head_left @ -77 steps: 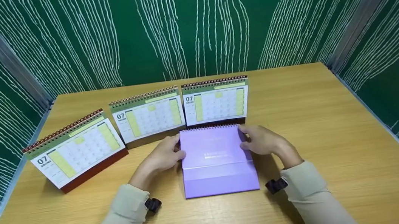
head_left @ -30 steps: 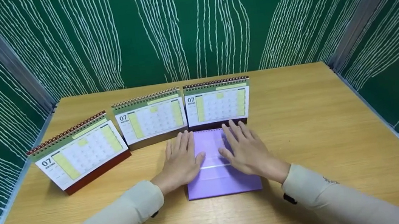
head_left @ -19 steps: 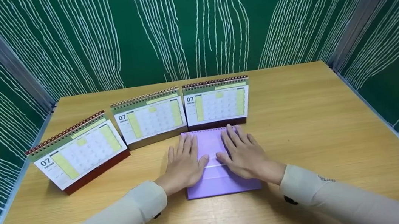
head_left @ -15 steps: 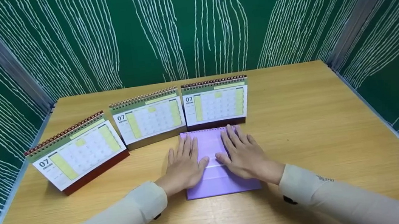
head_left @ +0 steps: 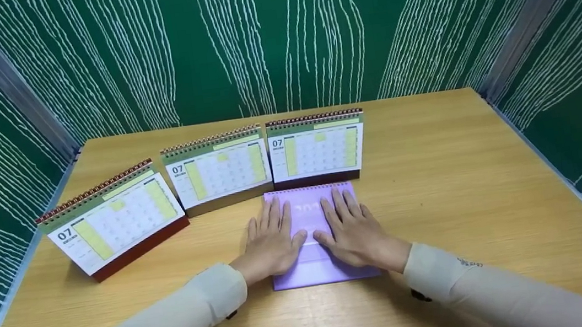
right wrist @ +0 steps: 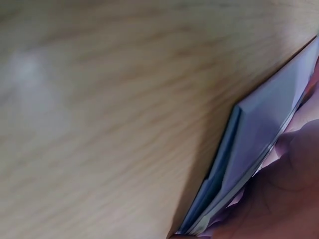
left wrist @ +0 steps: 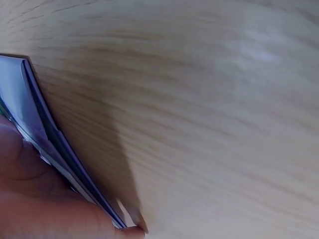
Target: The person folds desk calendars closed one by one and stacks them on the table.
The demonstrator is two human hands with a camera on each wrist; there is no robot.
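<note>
A purple desk calendar point(head_left: 306, 218), spiral-bound along its far edge, lies folded nearly flat on the table in the head view. My left hand point(head_left: 272, 245) rests on its left half, palm down, fingers straight and pointing away. On the right half my right hand point(head_left: 356, 233) lies the same way, the two thumbs almost meeting over the middle. In the left wrist view the calendar's layered edge point(left wrist: 65, 144) shows beneath the left hand point(left wrist: 45, 199). The right wrist view shows the folded cover point(right wrist: 266, 117) under the right hand point(right wrist: 289, 184). The hands hide much of the cover.
Three standing desk calendars, each showing 07, form a row behind: one with a red base point(head_left: 114, 218) at left, one with a brown base point(head_left: 218, 169) in the middle, one with a dark base point(head_left: 317, 149) directly beyond the purple one. Green walls point(head_left: 401, 22) enclose the wooden table point(head_left: 459, 176).
Earlier, both hands held the purple calendar by its upper side edges; then they moved onto its cover and spread flat. Since then they have shifted slightly inward. The standing calendars have stayed put.
</note>
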